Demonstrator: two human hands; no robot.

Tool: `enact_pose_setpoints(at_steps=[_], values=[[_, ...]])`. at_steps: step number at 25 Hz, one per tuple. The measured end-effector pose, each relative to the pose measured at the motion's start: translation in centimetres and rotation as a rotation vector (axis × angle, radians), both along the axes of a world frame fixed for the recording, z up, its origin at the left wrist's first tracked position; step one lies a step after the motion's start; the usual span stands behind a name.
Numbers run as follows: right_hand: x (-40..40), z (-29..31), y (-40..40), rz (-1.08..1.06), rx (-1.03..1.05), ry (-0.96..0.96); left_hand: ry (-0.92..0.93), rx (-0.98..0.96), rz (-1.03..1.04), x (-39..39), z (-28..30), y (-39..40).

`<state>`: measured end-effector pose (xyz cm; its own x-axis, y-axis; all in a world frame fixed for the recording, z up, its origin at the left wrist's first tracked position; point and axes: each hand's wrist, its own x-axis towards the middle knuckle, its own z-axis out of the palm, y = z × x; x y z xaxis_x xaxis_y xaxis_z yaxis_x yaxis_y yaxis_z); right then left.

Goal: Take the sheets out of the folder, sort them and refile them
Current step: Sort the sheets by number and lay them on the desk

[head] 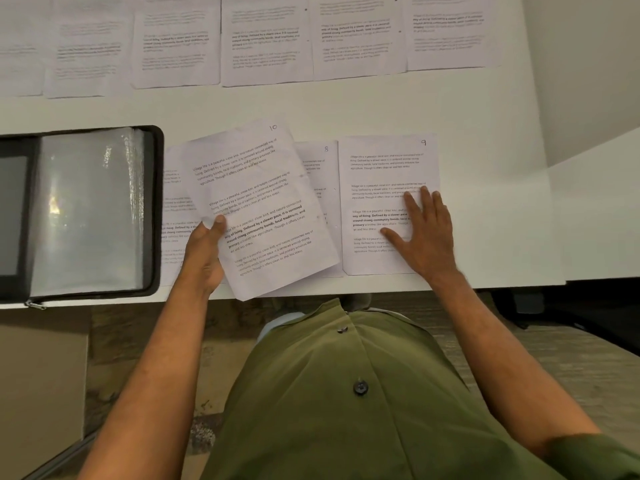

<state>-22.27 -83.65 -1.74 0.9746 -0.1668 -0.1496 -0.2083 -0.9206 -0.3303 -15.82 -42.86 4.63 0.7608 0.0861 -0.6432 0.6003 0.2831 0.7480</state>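
Fingers of the left hand (pixel 207 249) are curled under a sheet marked 10 (pixel 258 206), thumb on top, pinching its left edge and holding it tilted over the middle of the frame. The right hand (pixel 420 230) lies flat, fingers spread, pressing on the sheet marked 9 (pixel 381 168) just right of centre. Between them a sheet marked 8 (pixel 323 168) is partly covered. The open black folder (pixel 86 209) with clear sleeves sits at the left edge on the white table (pixel 346 109). A row of sheets (pixel 266 39) runs along the top.
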Motion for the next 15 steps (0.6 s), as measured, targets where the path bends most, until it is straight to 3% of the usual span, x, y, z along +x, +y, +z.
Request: enact_pose_setpoints(at_steps=[11,15], values=[[0.0,0.3,0.0,-0.012,0.007,0.001,0.001,-0.009,-0.061,0.8,-0.5,-2.0],[0.1,2.5,1.2,-0.156,0.148,-0.152,0.011,-0.028,-0.162,1.1,-0.4,-4.9]])
